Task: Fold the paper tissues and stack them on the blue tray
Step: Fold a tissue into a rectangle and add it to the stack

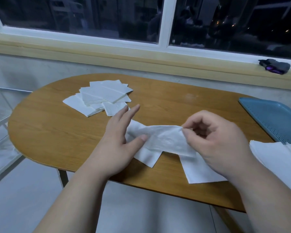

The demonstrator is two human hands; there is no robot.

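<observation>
The wooden table (pixel 57 132) fills the middle of the frame. The blue tray (pixel 274 118) sits at the right edge, and a white stack (pixel 279 157) below it overlaps its lower corner. A loose, fanned pile of tissues (pixel 101 96) lies in the upper centre-left, well apart from the tray.

At centre, the tissue (pixel 163 138) being folded arches up off the table, crumpled. The right hand (pixel 213 140) pinches its raised edge between thumb and forefinger. The left hand (pixel 114 142) is flat, fingers straight, with its thumb resting on the sheet's left part.

The paper looks thin and limp. I judge that pulling against the left thumb could tear it, and a crease pressed into these wrinkles would come out crooked, leaving an uneven stack.
</observation>
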